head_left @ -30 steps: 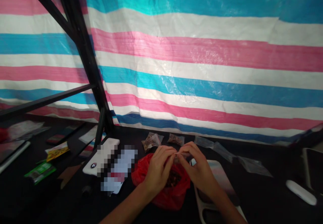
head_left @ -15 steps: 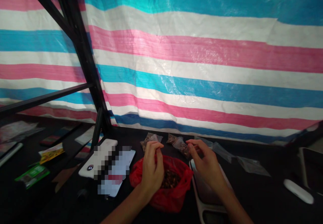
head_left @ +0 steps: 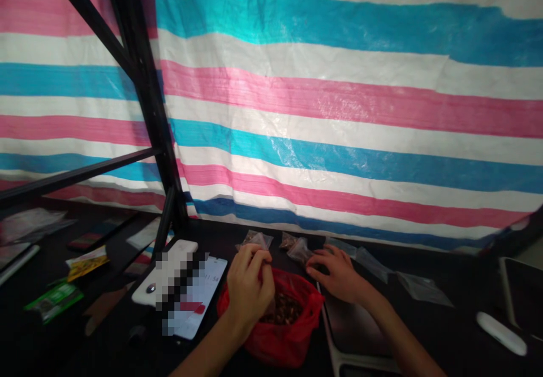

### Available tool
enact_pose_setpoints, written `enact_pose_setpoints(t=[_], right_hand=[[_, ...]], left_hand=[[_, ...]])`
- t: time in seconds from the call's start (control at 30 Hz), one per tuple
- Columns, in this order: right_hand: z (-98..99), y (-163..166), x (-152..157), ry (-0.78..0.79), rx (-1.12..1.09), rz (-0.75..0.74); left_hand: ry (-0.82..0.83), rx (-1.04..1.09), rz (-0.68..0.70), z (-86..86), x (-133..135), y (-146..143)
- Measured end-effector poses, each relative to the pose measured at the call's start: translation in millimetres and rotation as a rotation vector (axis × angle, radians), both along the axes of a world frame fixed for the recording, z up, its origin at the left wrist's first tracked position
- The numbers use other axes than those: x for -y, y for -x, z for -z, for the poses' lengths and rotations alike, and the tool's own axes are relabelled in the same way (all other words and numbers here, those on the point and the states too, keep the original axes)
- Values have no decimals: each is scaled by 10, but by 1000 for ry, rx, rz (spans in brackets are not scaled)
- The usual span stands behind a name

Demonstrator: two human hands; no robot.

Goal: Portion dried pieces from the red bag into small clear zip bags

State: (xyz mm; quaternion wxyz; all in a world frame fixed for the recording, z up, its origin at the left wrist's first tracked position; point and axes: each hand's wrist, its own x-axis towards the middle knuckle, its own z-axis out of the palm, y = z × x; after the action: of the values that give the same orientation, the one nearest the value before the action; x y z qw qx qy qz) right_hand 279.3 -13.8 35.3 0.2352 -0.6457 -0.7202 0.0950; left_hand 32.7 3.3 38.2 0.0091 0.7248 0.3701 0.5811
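My left hand is closed, its fingers curled over the left side of a red plastic bag. What those fingers hold, if anything, is hidden; a dull see-through patch shows just under them. Inside the open red bag lie many small brown pieces. To its right, my right hand is open, palm down, fingers apart, over the far end of a flat device with a dark top. Its fingertips are close to a filled small clear bag and a flat clear plastic bag.
More clear bags lie at the back right, and a filled one stands behind my left hand. Left of the red bag are a phone and a white device. A black frame post rises before the striped sheet.
My right hand has spread its fingers and lies flatter, toward the flat clear bags. My left hand stays over the red bag, its fingers more curled. The view has tilted slightly.
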Motion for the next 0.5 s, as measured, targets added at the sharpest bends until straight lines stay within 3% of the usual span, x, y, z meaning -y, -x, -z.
enact_pose_setpoints(t=[0.1,0.3,0.5], right_hand=[[-17,120,-63,25,27,-79],[-97,253,-238,-10,13,-183],[-207,-384,-428,-60,21,75]], left_hand=[[-26,-30,-87,4,-94,45],[6,-81,-11,33,-142,47],[20,-56,37,24,-143,45]])
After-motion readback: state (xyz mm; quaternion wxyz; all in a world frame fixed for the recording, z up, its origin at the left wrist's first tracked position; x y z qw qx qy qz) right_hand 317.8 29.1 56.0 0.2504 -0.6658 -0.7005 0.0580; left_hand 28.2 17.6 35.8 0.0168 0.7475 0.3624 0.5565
